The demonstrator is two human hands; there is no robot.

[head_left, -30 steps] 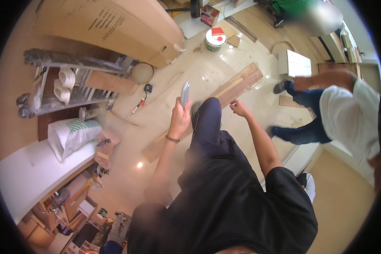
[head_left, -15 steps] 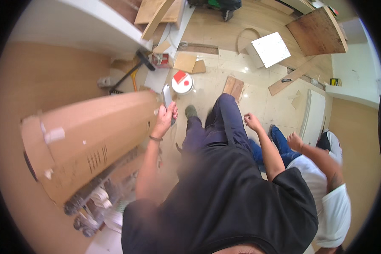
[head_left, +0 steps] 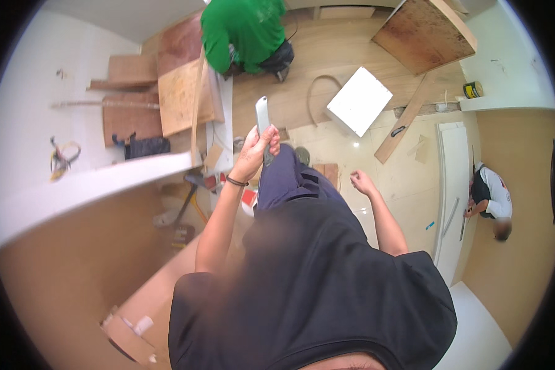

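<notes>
Gripping a slim grey tool [head_left: 263, 114], the left hand [head_left: 256, 151] stands just off centre at 11 o'clock, its forearm rising from 7 o'clock and a dark band [head_left: 237, 181] around the wrist. Fingers are clamped about the tool's lower part; its longer free end points to 12 o'clock, with a small dark spot near the tip. The right hand [head_left: 364, 182] is at 3 o'clock, apart from any object, forearm slanting up from 4 o'clock. Its fingers are curled inward; whether their tips meet the palm cannot be told.

Obscured items: the tool's middle is covered by the left fingers, and its short lower end, against the dark trousers [head_left: 287, 185], cannot be identified. A red-topped white container [head_left: 249, 198] is mostly hidden between the left forearm and the trousers. A blurred patch covers part of the black shirt [head_left: 339, 283]. At 12 o'clock, a co-worker in green [head_left: 246, 31] is cut off by the upper edge. At 3 o'clock, another co-worker [head_left: 496, 194] appears too small for detail.
</notes>
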